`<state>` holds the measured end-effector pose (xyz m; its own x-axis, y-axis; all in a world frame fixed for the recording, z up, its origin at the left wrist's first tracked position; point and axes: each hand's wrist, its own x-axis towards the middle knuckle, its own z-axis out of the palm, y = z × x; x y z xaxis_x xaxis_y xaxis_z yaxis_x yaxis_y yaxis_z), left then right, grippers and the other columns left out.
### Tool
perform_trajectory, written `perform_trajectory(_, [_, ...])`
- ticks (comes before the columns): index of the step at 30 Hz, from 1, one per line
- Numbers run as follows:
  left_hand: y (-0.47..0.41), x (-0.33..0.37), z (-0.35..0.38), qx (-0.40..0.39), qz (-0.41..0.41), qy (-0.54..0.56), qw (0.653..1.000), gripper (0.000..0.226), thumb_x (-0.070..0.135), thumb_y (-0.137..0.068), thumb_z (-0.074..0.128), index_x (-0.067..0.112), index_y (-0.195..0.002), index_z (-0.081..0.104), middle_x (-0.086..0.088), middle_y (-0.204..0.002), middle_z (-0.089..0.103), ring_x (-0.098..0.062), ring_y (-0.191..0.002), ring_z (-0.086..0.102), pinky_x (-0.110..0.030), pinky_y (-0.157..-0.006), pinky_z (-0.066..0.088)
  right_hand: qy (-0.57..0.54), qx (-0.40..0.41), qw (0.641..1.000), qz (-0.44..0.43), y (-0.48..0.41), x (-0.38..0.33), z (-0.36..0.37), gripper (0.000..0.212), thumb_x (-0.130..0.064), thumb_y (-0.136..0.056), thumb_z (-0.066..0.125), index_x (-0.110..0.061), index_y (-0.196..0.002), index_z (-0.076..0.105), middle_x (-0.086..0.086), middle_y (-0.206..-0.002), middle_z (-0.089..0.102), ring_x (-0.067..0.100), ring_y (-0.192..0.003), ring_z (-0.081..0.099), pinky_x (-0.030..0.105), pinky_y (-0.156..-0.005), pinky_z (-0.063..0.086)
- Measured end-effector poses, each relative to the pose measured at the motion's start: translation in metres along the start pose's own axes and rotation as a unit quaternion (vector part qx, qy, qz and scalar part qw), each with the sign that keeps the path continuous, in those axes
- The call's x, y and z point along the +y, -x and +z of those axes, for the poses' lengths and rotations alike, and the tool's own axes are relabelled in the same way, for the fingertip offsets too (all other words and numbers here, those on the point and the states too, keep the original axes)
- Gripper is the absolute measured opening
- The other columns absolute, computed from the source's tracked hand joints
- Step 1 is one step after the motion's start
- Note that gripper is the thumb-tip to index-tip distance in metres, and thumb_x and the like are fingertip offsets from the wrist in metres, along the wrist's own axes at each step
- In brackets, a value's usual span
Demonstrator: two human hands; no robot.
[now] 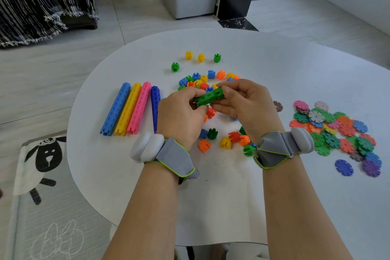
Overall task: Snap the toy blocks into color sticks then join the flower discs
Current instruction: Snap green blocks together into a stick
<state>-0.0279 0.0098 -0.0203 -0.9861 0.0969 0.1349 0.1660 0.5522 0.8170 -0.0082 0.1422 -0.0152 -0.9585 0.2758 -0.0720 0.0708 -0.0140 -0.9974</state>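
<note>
left hand [181, 112]: grips green stick [209, 96] at its left end, frame centre
right hand [242, 101]: pinches stick's right end
finished sticks [128, 108]: four, side by side, centre-left
loose blocks [202, 80]: centre
discs [337, 131]: pile, right

Both hands, left hand [181, 112] and right hand [244, 101], grip a short green plastic block stick [209, 98] above the white round bench [274, 65].
</note>
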Motion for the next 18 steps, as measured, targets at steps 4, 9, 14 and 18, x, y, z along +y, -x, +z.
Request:
perform_trajectory(4, [0.000, -0.001, -0.002, 0.002, 0.004, -0.007, 1.000, 0.026, 0.014, -0.080, 0.069, 0.021, -0.105, 0.070, 0.006, -0.097, 0.070, -0.008, -0.084, 0.062, -0.020, -0.079, 0.048, 0.004, 0.004, 1.000, 0.010, 0.002, -0.003, 0.001, 0.013, -0.003, -0.094, 0.054, -0.007, -0.089, 0.065, 0.015, -0.081, 0.071, 0.022, -0.070, 0.072, 0.026, -0.063, 0.058])
perform_trajectory(9, [0.002, 0.000, 0.000, -0.018, 0.004, -0.001, 1.000, 0.025, 0.013, -0.077, 0.071, 0.024, -0.100, 0.071, 0.008, -0.091, 0.071, -0.009, -0.083, 0.064, -0.025, -0.078, 0.051, 0.006, 0.010, 1.000, 0.004, 0.004, -0.002, 0.001, 0.015, -0.003, -0.094, 0.054, -0.009, -0.091, 0.068, 0.012, -0.085, 0.072, 0.024, -0.074, 0.072, 0.029, -0.069, 0.059])
perform_trajectory(14, [0.005, 0.000, -0.001, -0.016, 0.000, -0.013, 1.000, 0.023, 0.015, -0.077, 0.071, 0.024, -0.098, 0.071, 0.010, -0.087, 0.069, -0.008, -0.080, 0.063, -0.022, -0.075, 0.050, 0.010, -0.002, 1.000, 0.009, 0.008, -0.003, 0.001, 0.016, -0.003, -0.093, 0.055, -0.011, -0.087, 0.067, 0.010, -0.083, 0.071, 0.021, -0.072, 0.072, 0.027, -0.066, 0.059])
perform_trajectory(18, [0.009, 0.001, -0.002, -0.021, 0.009, -0.017, 1.000, 0.018, 0.018, -0.077, 0.072, 0.025, -0.094, 0.070, 0.010, -0.083, 0.069, -0.007, -0.075, 0.062, -0.023, -0.071, 0.050, 0.082, -0.015, 0.996, -0.008, 0.011, -0.002, -0.002, 0.017, -0.007, -0.093, 0.056, -0.016, -0.087, 0.068, 0.009, -0.083, 0.073, 0.020, -0.071, 0.072, 0.028, -0.060, 0.058])
